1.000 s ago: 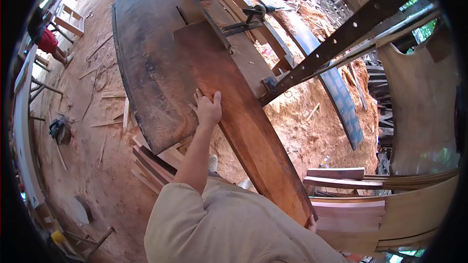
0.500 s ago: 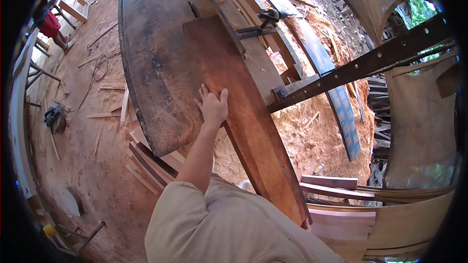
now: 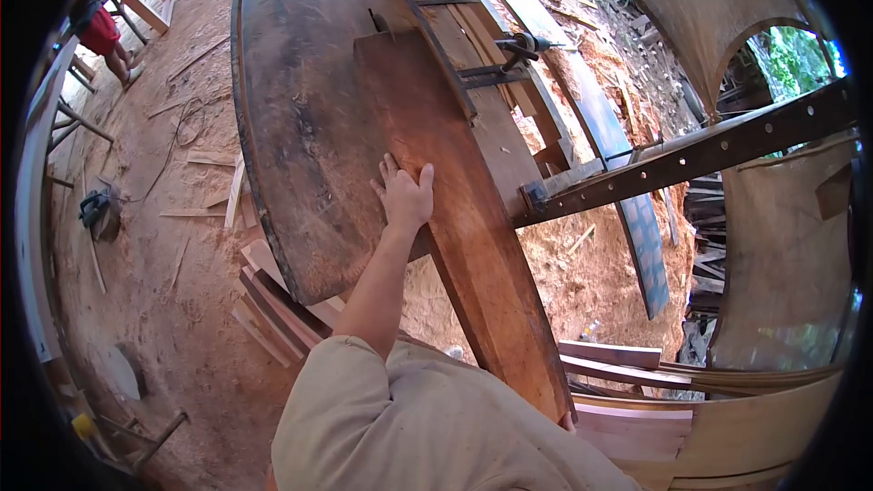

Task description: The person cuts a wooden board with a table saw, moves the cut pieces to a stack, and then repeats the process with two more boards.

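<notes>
A long reddish-brown wooden board point(image 3: 482, 255) lies at a slant, its far end on a broad dark wooden slab point(image 3: 300, 127) and its near end reaching toward my body. My left hand point(image 3: 406, 195) rests flat on the board's left edge, fingers spread and thumb apart. At the near right corner of the board, a little of my right hand point(image 3: 569, 420) shows against the edge, gripping it. The rest of that hand is hidden by the board and my shirt.
Clamps point(image 3: 514, 55) and a perforated metal bar point(image 3: 691, 155) stand right of the board. Stacked planks point(image 3: 627, 400) lie at lower right. A corded power tool point(image 3: 95, 209) sits at left. Wood scraps litter the dirt floor, and a person in red shorts point(image 3: 100, 34) stands far left.
The view has shifted slightly, so the slab and board appear a little farther right. Both hands keep their places on the board.
</notes>
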A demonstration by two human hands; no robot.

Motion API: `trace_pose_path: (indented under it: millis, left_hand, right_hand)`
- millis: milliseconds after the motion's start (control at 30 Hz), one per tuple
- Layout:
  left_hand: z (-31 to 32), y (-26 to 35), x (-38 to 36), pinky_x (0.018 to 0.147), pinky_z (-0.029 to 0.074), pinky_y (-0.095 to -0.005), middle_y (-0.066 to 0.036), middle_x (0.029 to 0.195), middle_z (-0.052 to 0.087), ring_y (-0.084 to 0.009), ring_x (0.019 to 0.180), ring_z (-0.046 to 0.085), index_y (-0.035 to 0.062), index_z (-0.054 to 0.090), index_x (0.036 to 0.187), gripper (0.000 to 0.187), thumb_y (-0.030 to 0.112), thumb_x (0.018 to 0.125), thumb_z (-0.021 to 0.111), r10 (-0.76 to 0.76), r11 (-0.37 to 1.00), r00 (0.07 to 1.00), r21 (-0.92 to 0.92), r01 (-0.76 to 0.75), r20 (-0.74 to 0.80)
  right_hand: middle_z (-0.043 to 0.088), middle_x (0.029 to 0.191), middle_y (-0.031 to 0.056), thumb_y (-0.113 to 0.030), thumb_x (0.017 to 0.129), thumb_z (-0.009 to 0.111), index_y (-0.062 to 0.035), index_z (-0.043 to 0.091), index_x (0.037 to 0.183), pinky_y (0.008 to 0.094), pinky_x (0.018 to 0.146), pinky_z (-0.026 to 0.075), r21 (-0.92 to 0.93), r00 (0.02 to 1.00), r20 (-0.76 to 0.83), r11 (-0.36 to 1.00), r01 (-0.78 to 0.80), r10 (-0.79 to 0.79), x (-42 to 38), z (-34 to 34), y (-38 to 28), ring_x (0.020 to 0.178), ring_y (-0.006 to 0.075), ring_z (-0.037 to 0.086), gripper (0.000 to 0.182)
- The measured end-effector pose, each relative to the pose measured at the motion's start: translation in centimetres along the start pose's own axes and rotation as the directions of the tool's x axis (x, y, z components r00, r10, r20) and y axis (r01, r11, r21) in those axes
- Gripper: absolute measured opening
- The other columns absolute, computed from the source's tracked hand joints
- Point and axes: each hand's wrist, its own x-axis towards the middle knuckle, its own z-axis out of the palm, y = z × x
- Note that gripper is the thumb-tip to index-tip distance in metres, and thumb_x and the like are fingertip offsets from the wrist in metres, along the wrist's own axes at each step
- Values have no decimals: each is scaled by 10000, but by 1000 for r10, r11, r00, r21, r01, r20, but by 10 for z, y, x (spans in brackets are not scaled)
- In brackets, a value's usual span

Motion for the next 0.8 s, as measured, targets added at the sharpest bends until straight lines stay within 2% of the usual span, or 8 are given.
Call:
trace_pose_path:
  millis: [367,633,800]
  left_hand:
    - [-1,-2,25,1206,69,-565,-274,1596,202,-387,1502,156,-179,397,1385,797,502,979,477,-10,1000,1000,1,10,-12]
    - [-3,-3,46,1206,67,-573,-295,1586,206,-403,1494,167,-170,542,1222,722,505,975,484,4,1000,999,17,-3,-44]
    - [-6,-3,58,1206,66,-574,-288,1588,210,-399,1496,162,-171,544,1222,726,509,976,480,-6,1000,999,12,6,-39]
  right_hand:
    - [551,1420,107,-340,1036,459,-22,496,1401,429,1137,358,0,1000,-8,1000,-3,3,13,23,-4,1325,272,502,485]
    - [545,1427,109,-340,1038,456,-20,494,1402,428,1143,352,-1,1000,-9,1000,-9,9,18,35,-5,1334,271,494,486]
    - [541,1431,110,-339,1039,455,-18,494,1402,428,1146,349,2,1000,-13,1000,-10,10,19,44,-5,1340,271,488,486]
